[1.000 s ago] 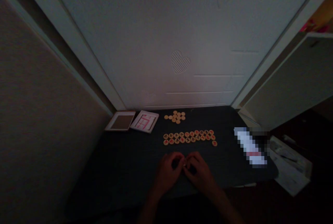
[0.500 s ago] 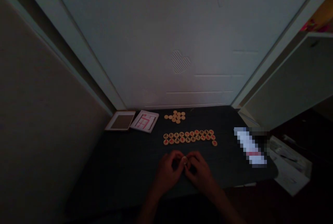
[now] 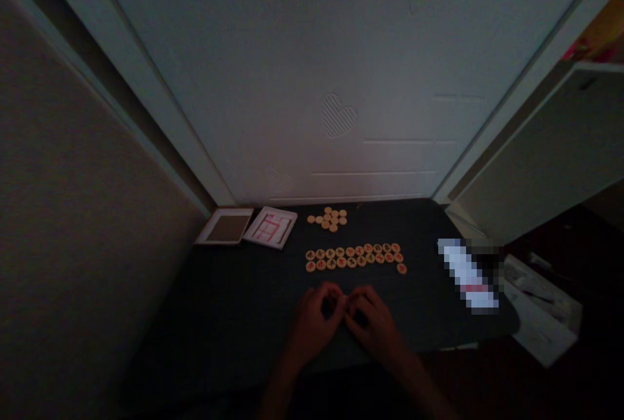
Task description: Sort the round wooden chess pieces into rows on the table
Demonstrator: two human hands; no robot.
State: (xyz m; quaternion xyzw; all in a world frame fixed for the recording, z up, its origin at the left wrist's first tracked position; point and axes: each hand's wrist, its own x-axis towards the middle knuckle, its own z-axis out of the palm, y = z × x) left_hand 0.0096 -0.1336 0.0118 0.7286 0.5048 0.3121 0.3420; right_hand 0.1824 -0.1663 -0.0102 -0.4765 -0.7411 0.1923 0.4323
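Observation:
Over the near middle of the dark table, my left hand and my right hand meet at the fingertips. Both are closed in a pinch on one small wooden xiangqi piece, now almost wholly hidden by the fingers. Just beyond them lie two rows of round xiangqi pieces, face up, with red and dark characters. A single piece sits below the right end of the rows. Farther back is a loose cluster of pieces whose tops look plain.
An open shallow box and a white box part with red print lie at the table's back left. A blurred-out bright object lies on the right. The dark table meets a white panel behind.
The fingertips have closed further over the piece, whose pale surface showed between them before. The rows and the cluster have not moved.

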